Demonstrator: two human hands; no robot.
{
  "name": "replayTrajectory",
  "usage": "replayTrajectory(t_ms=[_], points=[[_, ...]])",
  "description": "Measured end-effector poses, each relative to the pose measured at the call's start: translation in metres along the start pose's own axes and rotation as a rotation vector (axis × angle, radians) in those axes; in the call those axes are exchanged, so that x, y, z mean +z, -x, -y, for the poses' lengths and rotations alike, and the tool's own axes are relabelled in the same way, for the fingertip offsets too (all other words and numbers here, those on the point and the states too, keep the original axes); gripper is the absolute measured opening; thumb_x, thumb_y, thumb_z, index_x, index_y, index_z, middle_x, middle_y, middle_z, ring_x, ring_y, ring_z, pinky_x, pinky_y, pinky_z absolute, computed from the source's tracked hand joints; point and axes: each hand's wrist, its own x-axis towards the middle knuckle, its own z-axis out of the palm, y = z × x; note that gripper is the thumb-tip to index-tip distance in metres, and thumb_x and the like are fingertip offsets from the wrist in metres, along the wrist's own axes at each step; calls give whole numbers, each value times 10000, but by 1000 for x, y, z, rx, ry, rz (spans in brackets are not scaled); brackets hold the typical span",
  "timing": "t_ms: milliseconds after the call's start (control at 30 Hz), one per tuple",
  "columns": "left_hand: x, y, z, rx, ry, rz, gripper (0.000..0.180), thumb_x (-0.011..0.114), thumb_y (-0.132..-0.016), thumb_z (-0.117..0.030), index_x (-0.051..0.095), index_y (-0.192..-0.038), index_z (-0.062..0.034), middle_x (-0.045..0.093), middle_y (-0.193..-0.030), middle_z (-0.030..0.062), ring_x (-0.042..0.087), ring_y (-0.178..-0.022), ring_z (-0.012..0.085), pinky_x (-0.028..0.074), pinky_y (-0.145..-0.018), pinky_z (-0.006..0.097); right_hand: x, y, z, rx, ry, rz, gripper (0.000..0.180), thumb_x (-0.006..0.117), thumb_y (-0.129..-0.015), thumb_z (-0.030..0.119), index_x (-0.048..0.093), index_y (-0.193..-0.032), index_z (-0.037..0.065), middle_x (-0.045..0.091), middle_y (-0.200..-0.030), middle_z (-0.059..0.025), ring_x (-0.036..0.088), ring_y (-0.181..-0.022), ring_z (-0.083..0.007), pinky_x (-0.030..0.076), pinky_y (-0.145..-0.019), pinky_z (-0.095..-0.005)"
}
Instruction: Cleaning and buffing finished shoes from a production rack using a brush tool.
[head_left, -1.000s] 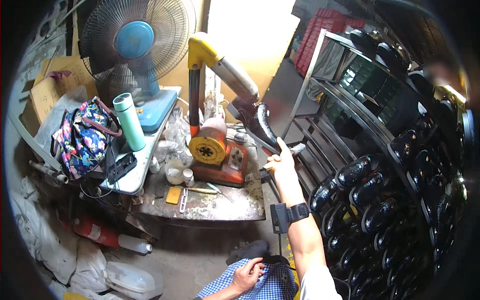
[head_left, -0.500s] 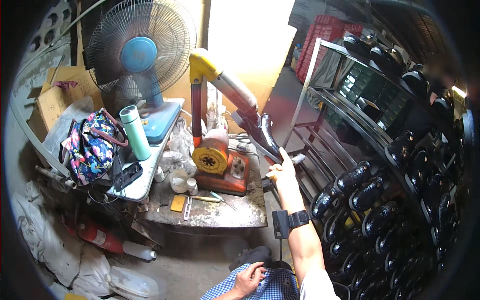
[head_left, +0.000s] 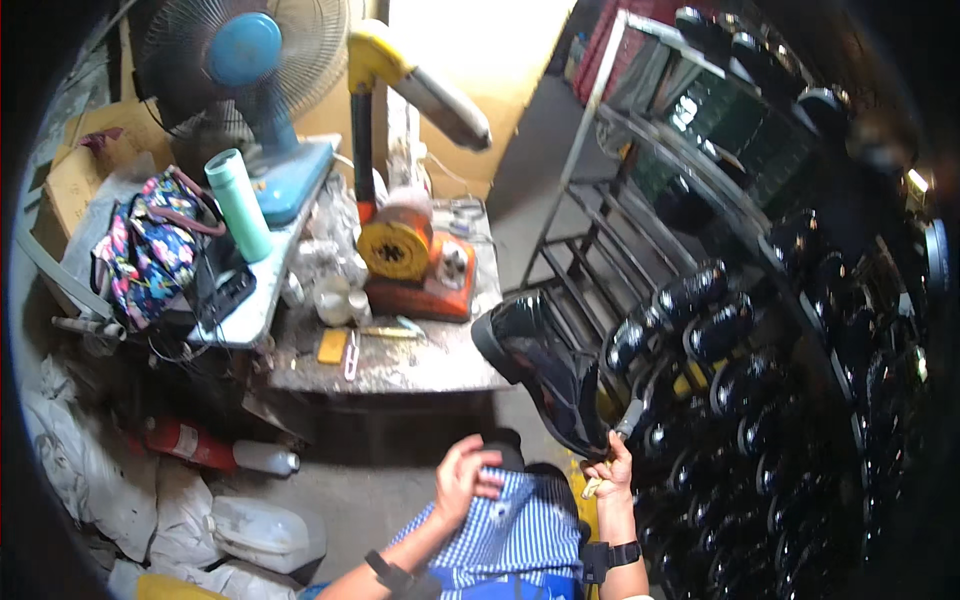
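In my right hand point(head_left: 612, 470), a glossy black shoe point(head_left: 545, 370) is pinched by one end, its other end pointing up and left beyond the table's corner. The same hand also grips a slim tool point(head_left: 631, 416) with a pale handle and a greyish, brush-like end; its exact kind is unclear. My left hand point(head_left: 463, 482) is raised over my blue checked apron point(head_left: 500, 530), fingers apart and loosely bent, with nothing in them. Up and left of the shoe, the yellow-topped stand point(head_left: 430, 95) has a bare grey arm above its orange base point(head_left: 425, 290).
A metal rack point(head_left: 590, 170) and many glossy black shoes point(head_left: 720, 325) crowd the right. On the worktable point(head_left: 430, 365) lie a yellow block point(head_left: 333, 346) and small tools. A fan point(head_left: 245, 50), green bottle point(head_left: 238, 205) and flowered bag point(head_left: 155, 245) stand at left.
The shoe has come off the stand's arm and moved down toward me in my right hand. My left hand has lifted from my lap and opened. The view has shifted downward.
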Motion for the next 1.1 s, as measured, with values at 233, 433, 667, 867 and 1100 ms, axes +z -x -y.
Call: replayTrajectory(t_ms=[233,433,667,867,1100], points=[[6,-11,-32,-314,298,292,490,418,-877,-428,433,-1226,-84,574,-1107,89,579,-960,152,489,-807,308,-29,133,-3,-206,493,-136,885,615,-535,-110,340,-1341,129,459,-1262,-122,549,-995,-200,476,-734,-248],[39,21,-23,-388,342,302,304,518,-833,-267,473,-1082,-97,566,-942,25,560,-858,110,482,-757,280,-31,179,-5,-365,635,-163,954,680,-537,-47,223,-1370,38,469,-1228,-140,479,-1116,-248,371,-961,-350],[51,37,2,-549,159,274,453,556,-805,-394,534,-1102,-52,621,-977,67,614,-852,159,519,-735,296,-46,236,-6,-413,826,-297,906,758,-555,-21,300,-1335,27,510,-1178,-90,537,-1014,-178,442,-865,-290],[58,36,31,-646,158,350,484,547,-812,-396,512,-1141,-43,609,-1015,78,609,-874,158,515,-748,301,-55,277,-9,-400,958,-477,782,777,-551,-17,417,-1245,8,523,-1135,-67,532,-964,-144,446,-818,-263],[69,57,23,-394,-200,446,689,654,-708,-313,368,-1262,-21,474,-1241,157,477,-1115,231,388,-931,323,-78,283,-22,-553,1005,-668,570,640,-742,-5,420,-1266,40,577,-1066,-75,558,-798,-119,438,-683,-207]])
